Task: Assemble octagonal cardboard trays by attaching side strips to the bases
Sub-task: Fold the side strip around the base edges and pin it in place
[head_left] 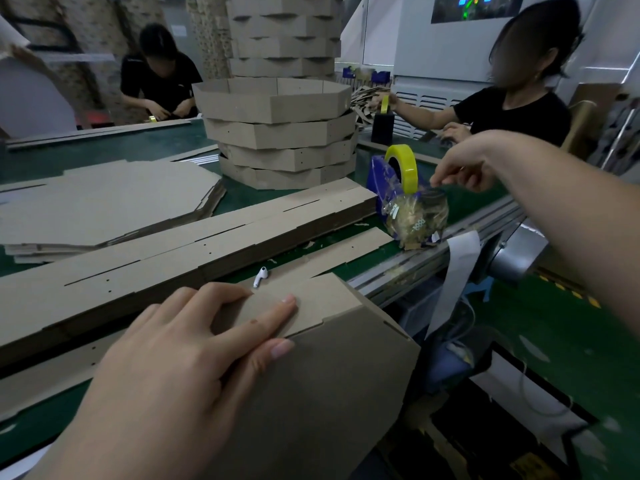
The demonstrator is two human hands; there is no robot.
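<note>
My left hand (180, 358) lies flat with straight fingers on a side strip (311, 299) folded against an octagonal cardboard base (329, 393) at the table's near edge. My right hand (460, 171) reaches to the blue tape dispenser (381, 181) with its yellow tape roll (403, 166); its fingertips pinch the clear tape end at the cutter. A long stack of flat side strips (173, 251) lies across the middle. Flat octagonal bases (104, 199) are piled at the left. Several finished trays (277, 133) are stacked behind.
A white earbud (259, 277) lies beside the strip. A wad of used tape (414, 216) clings to the dispenser's front. Two people in black work across the green table (145, 143). A metal rail (433, 258) edges the table; a white paper strip (457, 271) hangs from it.
</note>
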